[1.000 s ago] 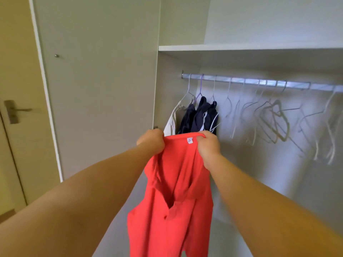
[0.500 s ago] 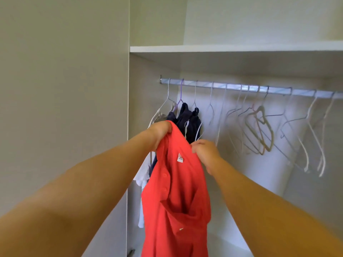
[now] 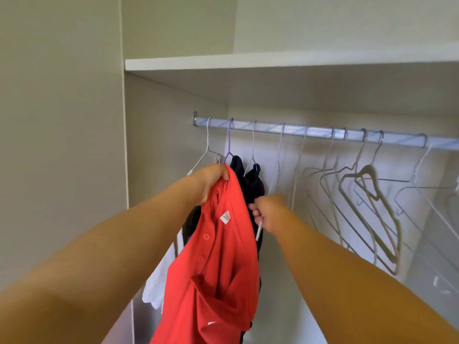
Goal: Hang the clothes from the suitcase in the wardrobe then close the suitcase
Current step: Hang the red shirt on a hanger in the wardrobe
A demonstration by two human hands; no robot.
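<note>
A red buttoned shirt [image 3: 218, 264] hangs from my left hand [image 3: 211, 180], which grips it at the collar in front of the wardrobe. My right hand [image 3: 267, 212] is off the shirt and pinches the lower arm of a white wire hanger [image 3: 259, 228] that hangs on the silver rail [image 3: 320, 132]. Behind the shirt, dark navy clothes [image 3: 248, 184] and a white garment [image 3: 159, 281] hang on hangers at the rail's left end. The suitcase is out of view.
Several bare wire and beige hangers [image 3: 372, 209] fill the rail to the right. A white shelf [image 3: 273, 63] runs above the rail. The wardrobe's side panel [image 3: 62, 145] stands at the left.
My right hand let go of the red shirt's collar and reached behind it to a white hanger. My left hand alone now holds the shirt. The view moved closer to the rail.
</note>
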